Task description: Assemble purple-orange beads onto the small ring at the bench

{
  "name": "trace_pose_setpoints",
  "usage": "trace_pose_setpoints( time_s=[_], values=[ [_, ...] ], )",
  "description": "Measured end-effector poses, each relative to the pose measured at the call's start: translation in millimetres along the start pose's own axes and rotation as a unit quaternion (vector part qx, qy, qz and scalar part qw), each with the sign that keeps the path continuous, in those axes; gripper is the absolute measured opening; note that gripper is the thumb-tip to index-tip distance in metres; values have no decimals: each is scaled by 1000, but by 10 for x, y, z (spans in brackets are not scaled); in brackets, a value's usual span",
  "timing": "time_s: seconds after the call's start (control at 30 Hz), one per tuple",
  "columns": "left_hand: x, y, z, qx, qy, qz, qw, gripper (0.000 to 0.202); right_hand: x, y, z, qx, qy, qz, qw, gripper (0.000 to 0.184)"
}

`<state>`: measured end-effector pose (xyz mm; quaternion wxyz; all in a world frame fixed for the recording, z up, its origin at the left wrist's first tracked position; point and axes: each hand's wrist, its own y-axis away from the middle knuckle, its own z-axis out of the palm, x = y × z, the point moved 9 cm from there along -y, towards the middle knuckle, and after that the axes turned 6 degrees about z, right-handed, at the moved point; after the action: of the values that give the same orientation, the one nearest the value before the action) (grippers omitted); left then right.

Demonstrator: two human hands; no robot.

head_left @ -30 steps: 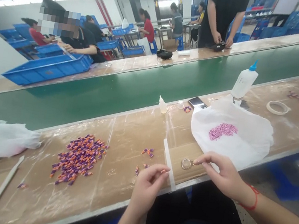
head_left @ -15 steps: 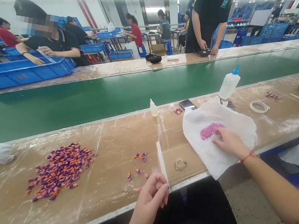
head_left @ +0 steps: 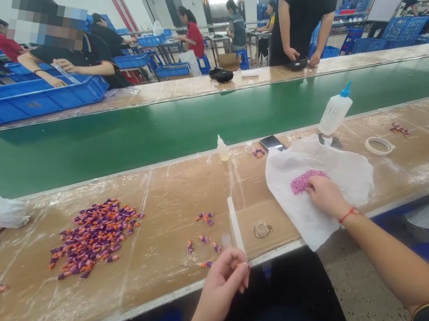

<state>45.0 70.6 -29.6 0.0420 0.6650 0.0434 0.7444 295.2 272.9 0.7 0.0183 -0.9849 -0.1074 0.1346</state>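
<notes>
My left hand (head_left: 225, 280) is closed in a pinch at the table's front edge. A small purple-and-orange piece shows slightly between its fingertips, mostly hidden. Further right, my right hand (head_left: 326, 194) has its fingertips pressed together at the edge of a heap of tiny pink beads (head_left: 304, 183); anything between them is hidden. The beads lie on a crumpled white plastic sheet (head_left: 318, 227). Several loose purple-and-orange pieces (head_left: 204, 239) lie just beyond my left hand. A large pile of such pieces (head_left: 95, 236) is to the left. A white strip (head_left: 235, 221) and a metal ring (head_left: 261, 230) lie between my hands.
Behind the sheet stand a blue-capped bottle (head_left: 335, 114) and a phone (head_left: 273, 143). A small dropper bottle (head_left: 222, 149) is left of them, a tape roll (head_left: 379, 146) right. A green conveyor belt (head_left: 187, 128) runs beyond. Co-workers, one at a blue crate (head_left: 35, 103), are across it.
My right hand's fingers have come together at the beads, from being apart. My left hand keeps its pinch. The view has shifted slightly, and part of another hand shows at lower left.
</notes>
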Motion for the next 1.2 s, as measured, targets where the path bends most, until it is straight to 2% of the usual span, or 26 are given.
trace_pose_setpoints(
  time_s=[0.2,0.4,0.5,0.63,0.8,0.93,1.1,1.13,1.2],
  values=[
    [57,18,-25,30,2,14,999,38,48,-16,-1,22,-66,10,998,13],
    [-8,5,-28,3,1,4,1000,39,261,-22,-95,46,-215,66,973,13],
    [-19,1,-41,5,0,5,1000,38,359,-24,-79,38,-312,100,944,16],
    [-28,-4,-35,7,4,-1,1000,39,381,-4,10,-11,-457,128,880,30],
    [-45,-27,-13,9,18,-10,1000,39,263,77,31,-78,-580,126,801,51],
    [-20,-69,36,3,22,-6,1000,38,125,183,-48,-97,-620,107,771,53],
    [143,-211,195,-16,14,16,1000,40,-217,446,-288,-96,-623,48,775,40],
    [205,-250,253,-25,15,23,999,40,-311,511,-379,-84,-612,22,786,34],
    [351,-328,390,-46,21,39,998,39,-545,658,-660,-26,-545,-79,835,19]
  ],
)
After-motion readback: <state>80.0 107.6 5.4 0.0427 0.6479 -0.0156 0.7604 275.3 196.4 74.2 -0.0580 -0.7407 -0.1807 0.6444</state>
